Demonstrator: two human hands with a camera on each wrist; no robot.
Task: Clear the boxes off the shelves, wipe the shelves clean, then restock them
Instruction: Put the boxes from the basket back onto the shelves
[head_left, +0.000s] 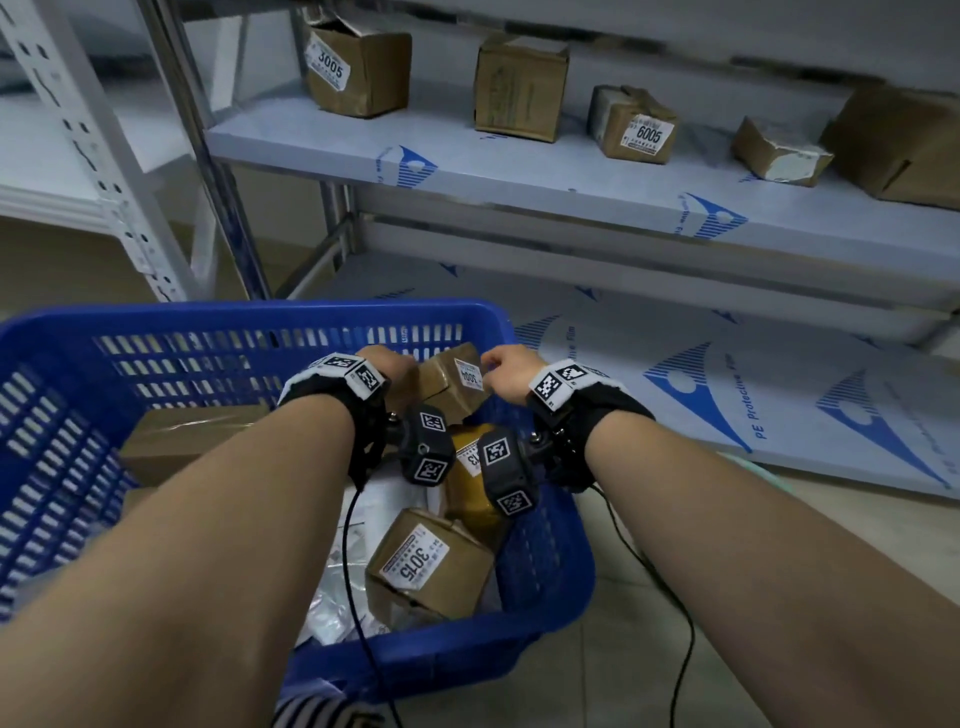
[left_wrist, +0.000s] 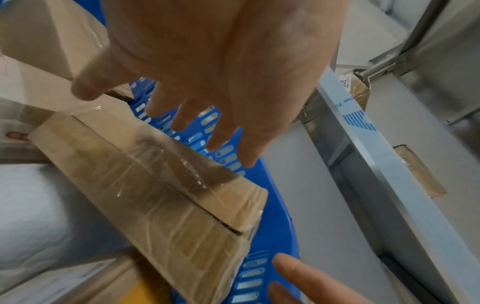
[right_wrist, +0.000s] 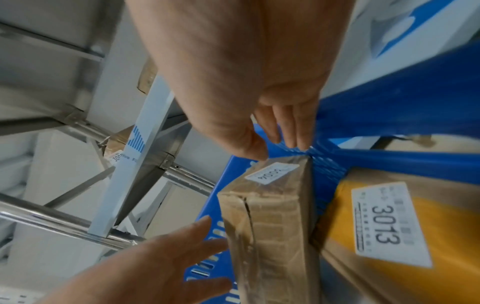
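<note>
Both hands reach for the taped brown cardboard box labelled 3004 (head_left: 451, 380), tilted against the far wall of the blue slotted plastic basket (head_left: 156, 332). The left hand (left_wrist: 213, 67) hovers spread above it; the right hand (right_wrist: 241, 82) touches its label corner with relaxed fingertips. Only the right wrist view shows the yellow 3013 parcel (right_wrist: 405, 236) beside it. Five cardboard boxes sit on the film-covered steel shelf (head_left: 571, 176).

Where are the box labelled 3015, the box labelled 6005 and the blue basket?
box labelled 3015 (head_left: 415, 558): head view, on its white label.
box labelled 6005 (head_left: 647, 135): head view, on its label.
blue basket (head_left: 249, 319): head view, far rim.
</note>
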